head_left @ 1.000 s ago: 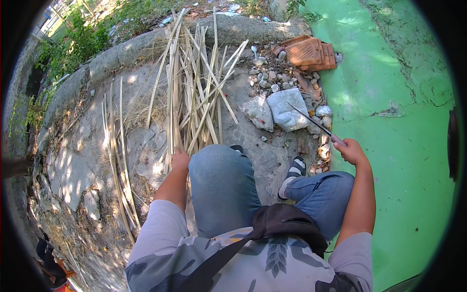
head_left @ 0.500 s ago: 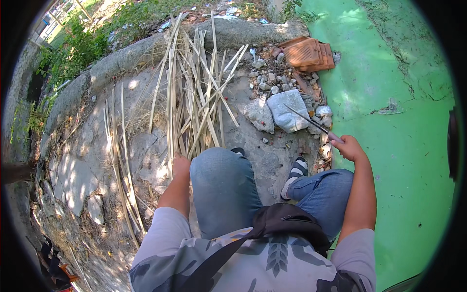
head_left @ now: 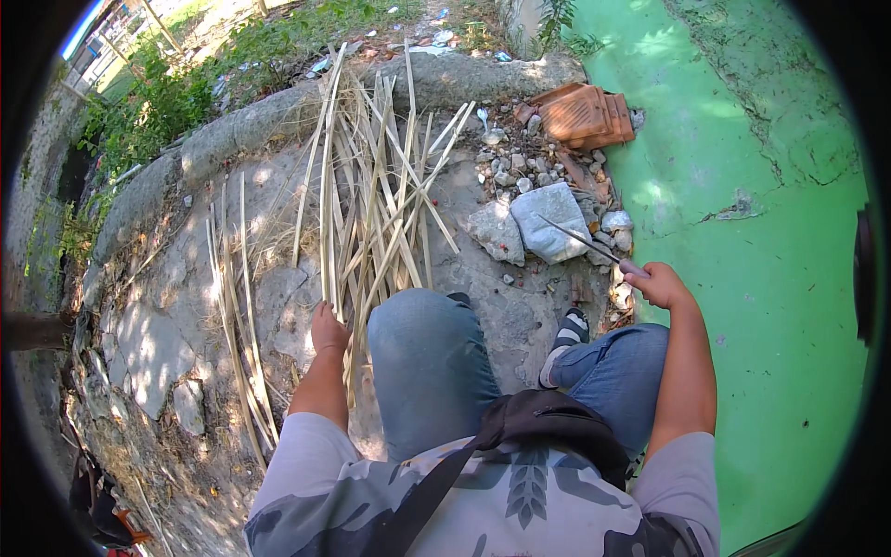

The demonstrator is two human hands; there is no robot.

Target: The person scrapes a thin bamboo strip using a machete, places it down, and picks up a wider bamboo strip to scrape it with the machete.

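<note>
My right hand (head_left: 661, 285) is closed round the handle of a long, thin-bladed knife (head_left: 587, 242). Its blade points up and left, passing over a pale stone block (head_left: 550, 223). On the left, my left hand (head_left: 329, 329) is closed at the near end of a pale split bamboo strip (head_left: 327, 213); the fingertips are partly hidden. That strip lies along the edge of a loose, criss-crossed pile of bamboo strips (head_left: 394, 209) on the ground ahead of my knee. Several more strips (head_left: 243, 325) lie apart, further left.
A grey rock (head_left: 496, 231) sits beside the pale block, with loose rubble (head_left: 515, 167) and stacked orange roof tiles (head_left: 587, 116) beyond. A green painted floor (head_left: 761, 325) spans the right. A low concrete kerb (head_left: 246, 130) curves behind the pile, with plants past it.
My left hand has shifted left and slightly back, away from my knee. My right hand and the knife have barely moved. The view has tilted slightly.
</note>
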